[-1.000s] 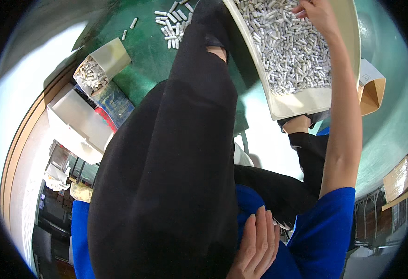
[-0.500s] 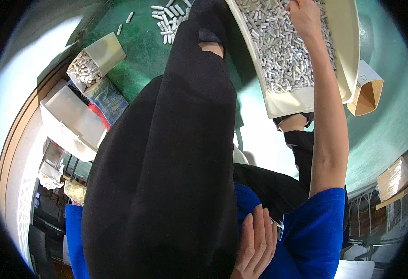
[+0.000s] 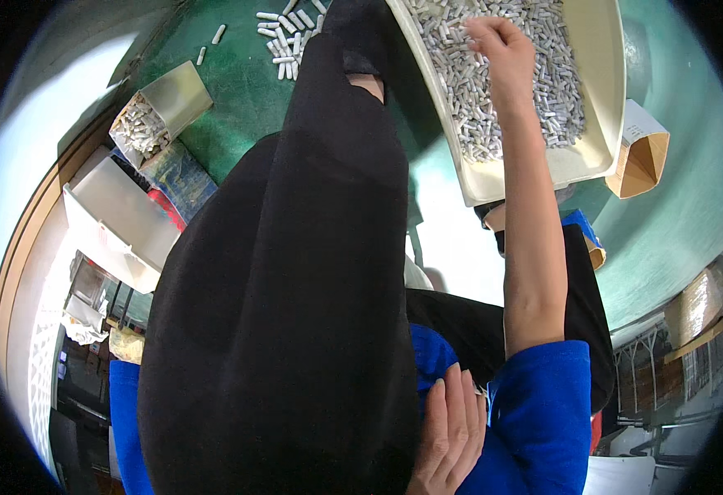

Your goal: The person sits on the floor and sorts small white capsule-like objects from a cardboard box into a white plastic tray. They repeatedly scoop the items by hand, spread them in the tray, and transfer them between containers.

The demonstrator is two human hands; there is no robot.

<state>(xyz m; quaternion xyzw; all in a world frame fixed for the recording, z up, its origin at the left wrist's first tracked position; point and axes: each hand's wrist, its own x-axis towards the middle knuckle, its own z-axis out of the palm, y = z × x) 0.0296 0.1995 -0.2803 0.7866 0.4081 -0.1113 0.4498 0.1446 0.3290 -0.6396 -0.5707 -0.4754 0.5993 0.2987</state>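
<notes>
A large cream tray (image 3: 605, 91) at the upper right is full of small grey-white cylindrical pieces (image 3: 460, 91). Over the pieces hovers my right hand (image 3: 510, 66), its fingers bent inward and pointing left. Whether a piece sits between its fingertips is too small to tell. My left hand (image 3: 452, 429) lies against my blue shirt (image 3: 534, 412) at the bottom centre, its fingers stretched out and holding nothing. Further left, a tilted box (image 3: 181, 95) holds more such pieces, and a loose group of white cylinders (image 3: 287, 37) lies on the green floor.
My raised black-trousered leg (image 3: 295, 247) fills the middle. To the tray's right stands an open cardboard box (image 3: 642, 161), with a blue-and-brown box (image 3: 588, 235) beside my other leg. A translucent white bin (image 3: 122, 219) stands at the left, near a red thing (image 3: 166, 206).
My right hand has come left and slightly nearer over the tray, its fingers now more visible. The blue-and-brown box has come into sight. My left hand has stayed at my shirt.
</notes>
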